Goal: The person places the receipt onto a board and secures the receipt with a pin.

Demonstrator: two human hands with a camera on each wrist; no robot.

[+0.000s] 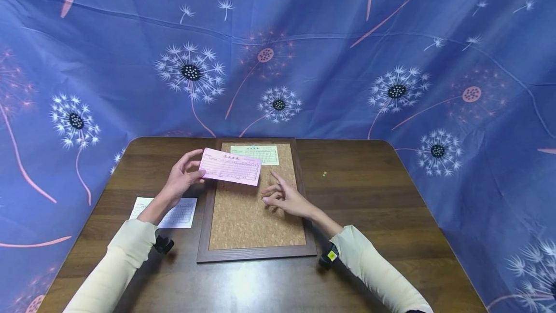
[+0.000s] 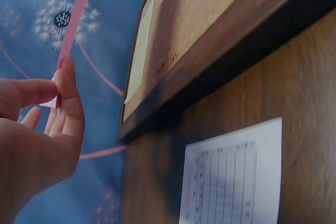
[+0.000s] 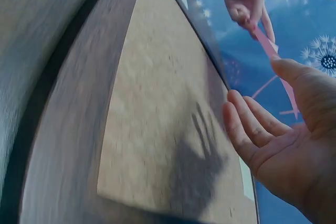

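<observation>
Left hand (image 1: 178,181): thumb and fingers clamped on the left edge of a pink slip (image 1: 230,167), raised over the corkboard (image 1: 256,228) at mid-frame, head view. Right hand (image 1: 288,200): fingers apart, loosely bent, near the slip's right edge. Green slip (image 1: 270,156) lies on the board's upper part; white slip (image 1: 181,214) on the desk (image 1: 369,207), lower left of centre.

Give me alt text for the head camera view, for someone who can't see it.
A person's left hand holds a pink printed slip above a framed cork board while the right hand hovers nearby. A green slip lies on the board's far end; a white slip lies on the wooden table to the board's left.
</observation>
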